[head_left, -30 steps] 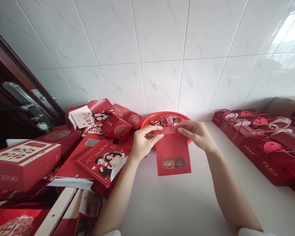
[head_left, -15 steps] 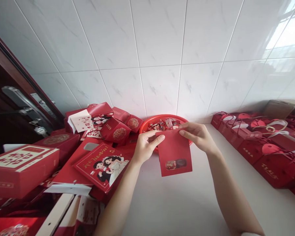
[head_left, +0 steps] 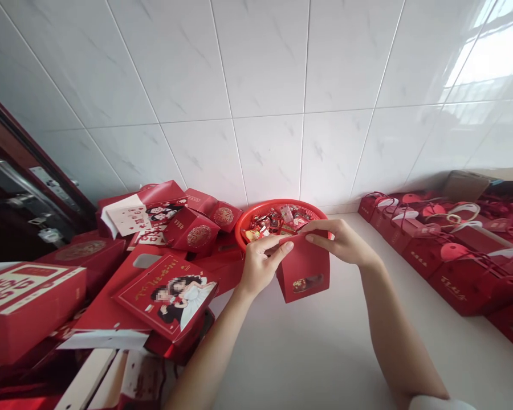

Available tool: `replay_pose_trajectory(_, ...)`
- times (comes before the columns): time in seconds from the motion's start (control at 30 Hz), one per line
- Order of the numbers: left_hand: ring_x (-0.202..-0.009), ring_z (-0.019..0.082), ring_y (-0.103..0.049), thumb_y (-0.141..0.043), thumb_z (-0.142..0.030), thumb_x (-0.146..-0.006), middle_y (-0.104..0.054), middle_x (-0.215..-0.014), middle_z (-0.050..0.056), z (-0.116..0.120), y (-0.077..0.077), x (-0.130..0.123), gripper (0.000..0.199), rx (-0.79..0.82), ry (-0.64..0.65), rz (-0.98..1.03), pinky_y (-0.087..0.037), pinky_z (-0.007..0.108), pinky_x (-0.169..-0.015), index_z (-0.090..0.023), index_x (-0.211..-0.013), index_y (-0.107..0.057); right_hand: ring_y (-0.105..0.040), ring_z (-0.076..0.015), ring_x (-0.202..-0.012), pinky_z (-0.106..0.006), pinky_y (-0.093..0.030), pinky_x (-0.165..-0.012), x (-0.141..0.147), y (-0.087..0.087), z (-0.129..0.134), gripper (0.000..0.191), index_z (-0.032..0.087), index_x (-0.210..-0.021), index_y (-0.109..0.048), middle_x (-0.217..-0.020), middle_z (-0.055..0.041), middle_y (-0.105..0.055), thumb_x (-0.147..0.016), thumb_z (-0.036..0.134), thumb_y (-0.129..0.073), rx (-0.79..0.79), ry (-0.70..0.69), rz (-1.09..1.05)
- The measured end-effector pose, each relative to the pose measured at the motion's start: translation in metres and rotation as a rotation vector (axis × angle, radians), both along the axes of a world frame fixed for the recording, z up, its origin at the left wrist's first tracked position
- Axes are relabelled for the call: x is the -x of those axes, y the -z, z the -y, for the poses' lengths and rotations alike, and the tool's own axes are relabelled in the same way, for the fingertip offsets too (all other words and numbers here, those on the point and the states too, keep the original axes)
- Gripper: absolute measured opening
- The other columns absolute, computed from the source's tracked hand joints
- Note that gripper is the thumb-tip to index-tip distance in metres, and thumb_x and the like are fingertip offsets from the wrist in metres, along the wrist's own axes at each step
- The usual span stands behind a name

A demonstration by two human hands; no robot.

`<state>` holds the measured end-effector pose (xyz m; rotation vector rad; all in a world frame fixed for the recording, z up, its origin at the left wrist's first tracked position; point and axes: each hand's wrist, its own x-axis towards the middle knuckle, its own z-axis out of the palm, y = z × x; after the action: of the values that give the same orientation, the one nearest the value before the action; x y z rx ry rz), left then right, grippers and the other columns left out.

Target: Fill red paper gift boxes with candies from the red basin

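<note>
A red gift box (head_left: 305, 265) with a small oval window near its bottom hangs between my two hands, above the white surface. My left hand (head_left: 260, 265) pinches its top left edge between thumb and fingers. At the top right edge, my right hand (head_left: 342, 242) is closed on it the same way. Through the window I make out something gold and dark. Just behind the box stands a red plastic basket (head_left: 240, 228) filled with small wrapped sweets (head_left: 273, 221), partly hidden by my hands and the box.
To the left lies a heap of red wedding boxes, with a printed couple on one flat box (head_left: 166, 299). Along the right runs a row of red gift bags (head_left: 442, 267) with cord handles. A tiled wall (head_left: 269, 154) closes the back; a door handle (head_left: 21, 199) is at left.
The box in my hands has gone from looking flat to standing out with folded sides. My view has shifted slightly right, and more of the basket's sweets show.
</note>
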<state>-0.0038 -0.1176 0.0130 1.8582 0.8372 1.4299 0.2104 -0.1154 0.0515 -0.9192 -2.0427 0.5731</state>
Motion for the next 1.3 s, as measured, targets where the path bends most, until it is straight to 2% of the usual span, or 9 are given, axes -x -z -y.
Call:
replay_pose_trajectory(0.27, -0.112, 0.023, -0.067, -0.072, -0.038, -0.086, -0.068, -0.126, 0.01, -0.001, 0.015, -0.015, 0.044, -0.05, -0.038, 0.008, -0.056, 0.037, -0.094, -0.022, -0.126, -0.063, -0.065, -0.0199, -0.074, -0.031, -0.051, -0.066, -0.025, -0.008, 0.007, 0.026, 0.021, -0.095, -0.077, -0.088, -0.005, -0.077, -0.092, 0.04, -0.06, -0.042, 0.133, -0.006)
replay_pose_trajectory(0.4, -0.08, 0.016, -0.062, -0.063, -0.032, -0.091, -0.062, -0.084, 0.002, 0.009, 0.024, -0.029, 0.014, -0.221, -0.166, 0.093, -0.053, 0.03, -0.077, -0.02, -0.083, -0.058, -0.066, -0.0214, -0.078, -0.032, -0.052, -0.067, -0.044, -0.01, 0.012, 0.027, 0.02, -0.093, -0.077, -0.091, -0.006, -0.077, -0.09, 0.044, -0.064, -0.052, 0.263, -0.138)
replay_pose_trajectory(0.5, -0.061, 0.012, -0.05, -0.059, -0.028, -0.091, -0.049, -0.063, -0.002, 0.023, 0.043, -0.047, 0.03, -0.258, 0.057, -0.035, -0.045, 0.027, -0.062, -0.021, -0.065, -0.045, -0.068, -0.0238, -0.082, -0.034, -0.054, -0.069, -0.058, -0.008, 0.012, 0.026, 0.02, -0.091, -0.076, -0.091, -0.0063, -0.076, -0.086, 0.045, -0.068, -0.109, 0.373, -0.278)
replay_pose_trajectory(0.67, -0.056, 0.011, -0.044, -0.057, -0.03, -0.087, -0.048, -0.057, -0.003, 0.035, 0.106, -0.078, 0.032, -0.061, 0.38, -0.283, -0.038, 0.026, -0.055, -0.021, -0.06, -0.042, -0.069, -0.0244, -0.082, -0.037, -0.055, -0.073, -0.087, -0.01, 0.02, 0.021, 0.021, -0.087, -0.076, -0.088, -0.0056, -0.076, -0.082, 0.04, -0.068, -0.289, 0.616, -0.361)
replay_pose_trajectory(0.77, -0.056, 0.011, -0.044, -0.058, -0.028, -0.082, -0.049, -0.058, -0.003, 0.032, 0.132, -0.084, 0.03, 0.055, 0.498, -0.444, -0.037, 0.026, -0.056, -0.02, -0.057, -0.043, -0.069, -0.0242, -0.08, -0.037, -0.055, -0.071, -0.109, -0.017, 0.049, 0.02, 0.022, -0.088, -0.077, -0.088, -0.0061, -0.076, -0.082, 0.038, -0.067, -0.335, 0.815, -0.299)
replay_pose_trajectory(0.9, -0.056, 0.011, -0.043, -0.057, -0.032, -0.083, -0.049, -0.058, -0.003, 0.029, 0.138, -0.083, 0.031, 0.147, 0.517, -0.447, -0.037, 0.025, -0.056, -0.02, -0.058, -0.044, -0.066, -0.0227, -0.075, -0.035, -0.052, -0.068, -0.142, -0.019, 0.113, 0.024, 0.019, -0.09, -0.078, -0.083, -0.008, -0.075, -0.078, 0.035, -0.065, -0.37, 1.168, -0.11)
replay_pose_trajectory(1.03, -0.055, 0.011, -0.041, -0.058, -0.031, -0.081, -0.047, -0.057, -0.003, 0.029, 0.135, -0.083, 0.031, 0.153, 0.528, -0.45, -0.036, 0.025, -0.055, -0.02, -0.057, -0.042, -0.063, -0.0264, -0.071, -0.039, -0.049, -0.069, -0.181, 0.011, 0.175, 0.027, 0.023, -0.087, -0.078, -0.075, -0.0092, -0.071, -0.075, 0.041, -0.062, -0.415, 1.468, 0.158)
replay_pose_trajectory(1.1, -0.055, 0.011, -0.041, -0.058, -0.032, -0.081, -0.048, -0.057, -0.003, 0.03, 0.134, -0.083, 0.031, 0.15, 0.533, -0.456, -0.035, 0.025, -0.055, -0.02, -0.057, -0.042, -0.061, -0.0283, -0.059, -0.041, -0.046, -0.06, -0.197, 0.035, 0.195, 0.023, 0.025, -0.08, -0.077, -0.063, -0.0097, -0.068, -0.072, 0.041, -0.063, -0.306, 1.645, 0.203)
replay_pose_trajectory(1.3, -0.055, 0.011, -0.04, -0.057, -0.033, -0.083, -0.046, -0.057, -0.003, 0.031, 0.133, -0.083, 0.034, 0.13, 0.532, -0.443, -0.035, 0.025, -0.054, -0.02, -0.056, -0.041, -0.069, -0.0374, -0.076, -0.045, -0.05, -0.067, -0.219, 0.088, 0.201, 0.025, 0.023, -0.079, -0.076, -0.081, -0.0195, -0.076, -0.069, 0.033, -0.056, -0.208, 1.759, 0.25)
